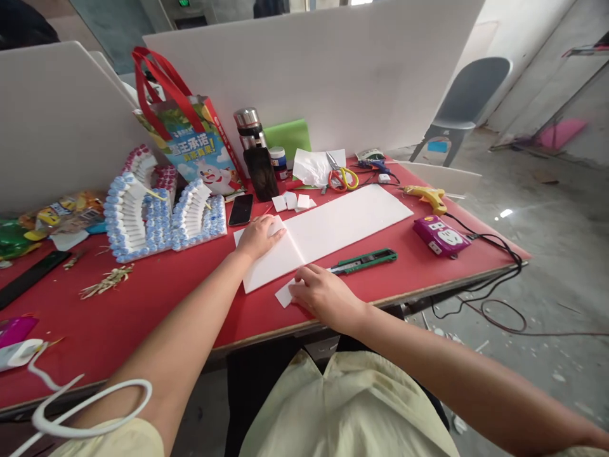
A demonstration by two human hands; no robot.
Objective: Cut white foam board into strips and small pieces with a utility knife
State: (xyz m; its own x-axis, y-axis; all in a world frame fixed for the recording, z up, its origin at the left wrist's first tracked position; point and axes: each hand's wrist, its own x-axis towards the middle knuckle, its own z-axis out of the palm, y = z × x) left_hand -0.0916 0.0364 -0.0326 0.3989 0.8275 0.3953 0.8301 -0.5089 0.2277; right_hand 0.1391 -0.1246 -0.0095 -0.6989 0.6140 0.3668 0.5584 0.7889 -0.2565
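My left hand (261,238) lies with its fingers stretched out on the left end of a long white foam board (352,219). A slanting edge or seam crosses the board just right of that hand; I cannot tell whether the left part is a separate piece. In front of the board, my right hand (326,297) is closed on a small white foam piece (284,296), its fingertips partly hiding it. Just beyond the right hand lies a green utility knife (368,261) with its blade end towards the fingers. Several small white squares (291,201) sit behind the board.
Foam models with blue-capped rows (137,216) stand at left, near a phone (241,209) and a red-handled bag (200,139). Scissors (341,178), a thermos (250,127) and a yellow glue gun (428,197) lie or stand behind. A purple box (441,236) with cables is near the right edge.
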